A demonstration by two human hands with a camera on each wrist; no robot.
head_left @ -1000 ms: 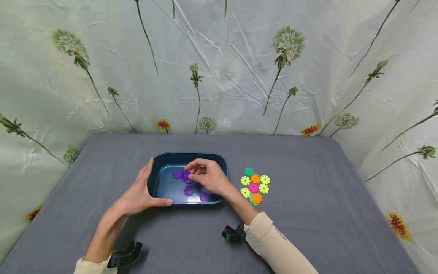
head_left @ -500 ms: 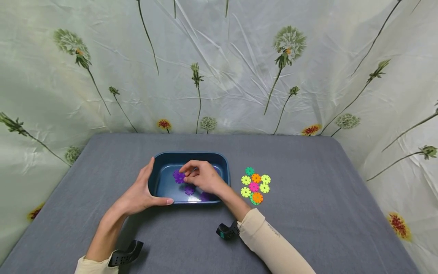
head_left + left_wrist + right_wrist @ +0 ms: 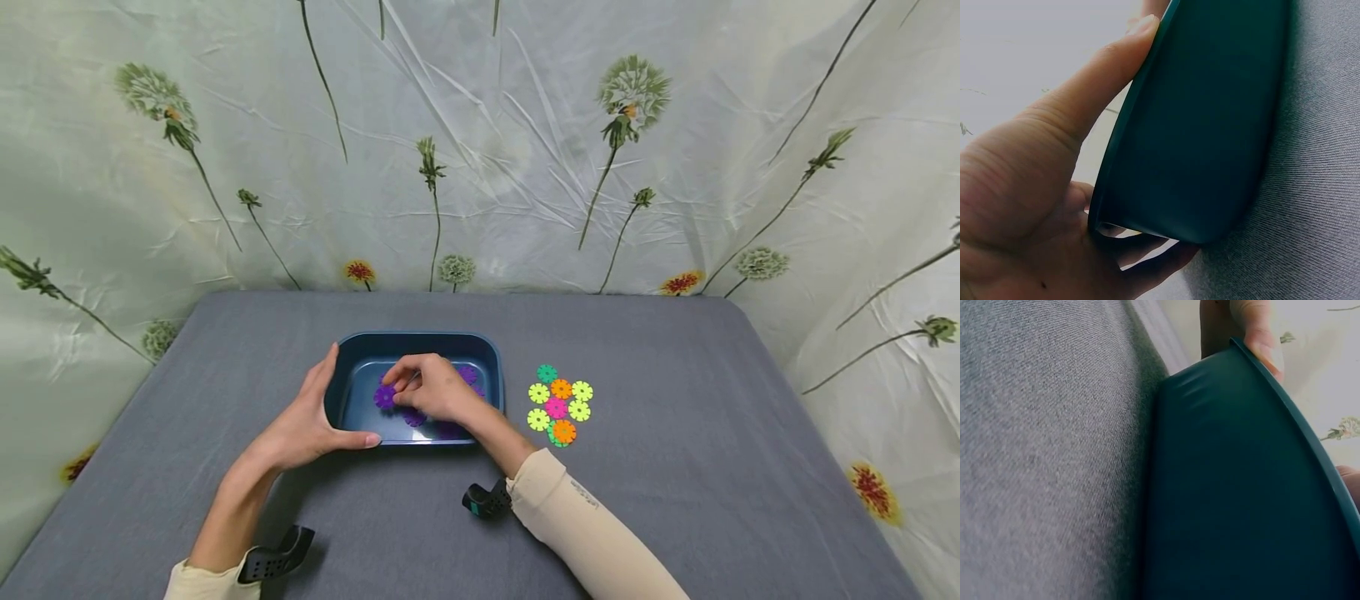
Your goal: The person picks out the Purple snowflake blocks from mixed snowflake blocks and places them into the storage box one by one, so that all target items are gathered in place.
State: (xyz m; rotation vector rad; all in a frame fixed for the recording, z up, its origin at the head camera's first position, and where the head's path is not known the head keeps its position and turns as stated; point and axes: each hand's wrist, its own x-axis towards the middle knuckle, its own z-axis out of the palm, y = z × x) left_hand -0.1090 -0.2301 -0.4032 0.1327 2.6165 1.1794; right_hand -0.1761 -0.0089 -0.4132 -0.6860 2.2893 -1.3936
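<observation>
A blue plastic tray (image 3: 420, 340) lies on the cloth-covered table. My left hand (image 3: 303, 421) grips its left end, thumb along the front rim and fingers round the side. In the left wrist view the thumb (image 3: 1104, 75) lies on the rim and other fingers wrap the end wall. Inside the tray, my right hand (image 3: 431, 387) pinches a purple notched plastic disc (image 3: 384, 397) between thumb and fingertips. Other purple discs lie on the tray floor, one (image 3: 414, 417) below the fingers and one (image 3: 467, 373) beyond the hand, partly hidden. The tray wall hides the fingertips in the right wrist view.
Right of the tray, several notched discs lie close together on the grey cloth (image 3: 675, 467): yellow (image 3: 579, 410), orange (image 3: 561, 389), green (image 3: 547, 373) and a pink one (image 3: 556, 407). A dandelion-print curtain (image 3: 510, 167) hangs behind the table.
My right hand has moved left and slightly nearer within the tray, carrying the purple disc. Discs at the tray's right side have come into view. My left hand stays on the tray.
</observation>
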